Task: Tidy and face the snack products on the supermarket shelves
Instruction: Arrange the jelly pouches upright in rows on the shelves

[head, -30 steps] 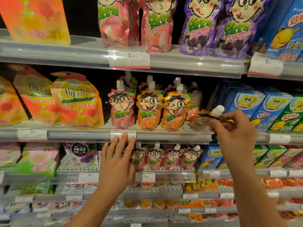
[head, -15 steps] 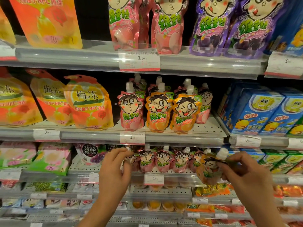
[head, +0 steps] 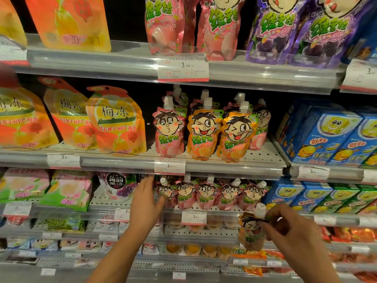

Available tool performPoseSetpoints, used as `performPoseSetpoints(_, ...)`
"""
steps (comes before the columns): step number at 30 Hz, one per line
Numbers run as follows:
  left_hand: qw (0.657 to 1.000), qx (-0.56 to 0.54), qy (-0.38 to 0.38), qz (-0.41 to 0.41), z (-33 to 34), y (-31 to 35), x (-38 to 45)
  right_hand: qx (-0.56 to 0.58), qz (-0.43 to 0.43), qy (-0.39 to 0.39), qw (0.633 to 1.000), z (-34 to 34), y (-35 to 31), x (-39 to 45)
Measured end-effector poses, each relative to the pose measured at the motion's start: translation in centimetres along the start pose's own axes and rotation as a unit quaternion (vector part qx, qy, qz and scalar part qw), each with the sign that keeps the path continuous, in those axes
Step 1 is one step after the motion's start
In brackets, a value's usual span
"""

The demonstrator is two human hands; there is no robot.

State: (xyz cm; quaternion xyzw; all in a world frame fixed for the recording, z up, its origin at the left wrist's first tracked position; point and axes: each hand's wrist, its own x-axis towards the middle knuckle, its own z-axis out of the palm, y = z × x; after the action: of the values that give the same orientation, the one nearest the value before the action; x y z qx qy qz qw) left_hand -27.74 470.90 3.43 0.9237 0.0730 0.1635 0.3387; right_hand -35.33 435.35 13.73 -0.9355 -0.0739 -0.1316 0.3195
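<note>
My right hand [head: 293,231] grips an orange cartoon-face jelly pouch [head: 250,231] by its white-capped neck, in front of the lower shelves at the right. My left hand [head: 145,203] is open, fingers up, at the left end of a row of pink jelly pouches [head: 206,194] on the lower shelf, touching or nearly touching the leftmost one. On the shelf above stand one pink pouch [head: 168,129] and two orange pouches [head: 220,135], with more pouches behind them.
Large orange plum-jelly bags [head: 116,121] stand left of the pouches, blue drink cartons [head: 334,135] to the right. A bare stretch of perforated shelf [head: 263,154] lies right of the orange pouches. Big pink and purple pouches [head: 224,27] fill the top shelf.
My right hand has carried the orange pouch down from the middle shelf to below the pink row. My left hand dropped from the middle shelf edge to the pink pouches.
</note>
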Motion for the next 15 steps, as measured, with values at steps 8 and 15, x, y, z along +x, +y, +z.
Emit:
performPoseSetpoints(8,0.999,0.019,-0.026,0.031,-0.3,-0.8,0.9,-0.022,0.003,-0.022,1.0,0.5,0.0,-1.0)
performPoseSetpoints(15,0.997,0.022,-0.01,0.078,-0.4,-1.8,0.0,-0.021,-0.008,-0.046,0.999,1.5,-0.3,-1.5)
